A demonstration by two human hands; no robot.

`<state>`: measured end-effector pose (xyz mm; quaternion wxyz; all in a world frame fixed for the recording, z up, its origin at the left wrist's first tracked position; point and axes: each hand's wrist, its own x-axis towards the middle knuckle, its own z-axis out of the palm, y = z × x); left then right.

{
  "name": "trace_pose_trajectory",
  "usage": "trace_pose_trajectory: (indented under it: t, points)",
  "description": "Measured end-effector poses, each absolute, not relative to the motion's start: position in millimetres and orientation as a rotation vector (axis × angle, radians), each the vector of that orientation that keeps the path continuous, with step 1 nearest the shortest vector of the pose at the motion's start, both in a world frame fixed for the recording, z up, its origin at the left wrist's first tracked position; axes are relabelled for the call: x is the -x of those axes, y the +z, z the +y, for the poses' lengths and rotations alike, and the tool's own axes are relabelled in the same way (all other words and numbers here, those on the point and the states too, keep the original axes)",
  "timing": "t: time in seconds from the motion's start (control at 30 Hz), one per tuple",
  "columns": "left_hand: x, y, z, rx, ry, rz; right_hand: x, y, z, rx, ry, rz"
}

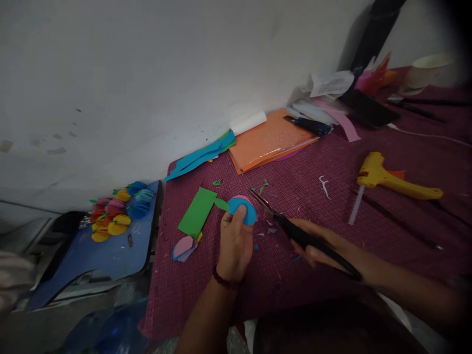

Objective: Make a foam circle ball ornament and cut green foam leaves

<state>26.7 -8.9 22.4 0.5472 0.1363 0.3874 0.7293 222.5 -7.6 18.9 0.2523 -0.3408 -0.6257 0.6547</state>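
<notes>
Between the thumb and fingers of my left hand (236,241) are paper circles, a blue circle (248,210) on top with a pink edge showing behind it. A green paper leaf (221,204) lies just left of the circles; whether it touches them I cannot tell. My right hand (319,241) is wrapped round black-handled scissors (295,231), whose blades point up and left, close to the circles but apart from them. A green paper rectangle (198,212) and a small pile of pink and blue circles (184,247) lie left of my left hand.
A yellow glue gun (398,182) lies at right, near a white floss pick (324,187). Behind are blue paper strips (201,156), an orange pack (271,140), a stapler (308,124) and a phone (368,108). Colourful paper fruits (118,209) sit on a blue table (110,258).
</notes>
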Motion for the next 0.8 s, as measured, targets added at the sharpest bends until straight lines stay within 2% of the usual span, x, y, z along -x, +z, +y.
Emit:
trace_pose_trajectory:
  t: [0.17,0.47,0.8]
  points:
    - [-30,24,-12,-0.439,1.652,0.921,-231,19,-5,0.937,1.706,-1.879]
    - [-41,14,-17,-0.499,1.547,0.946,-227,14,-4,0.914,1.212,-2.071]
    - [-44,14,-18,-0.461,1.525,0.938,-234,6,-4,0.931,1.171,-2.099]
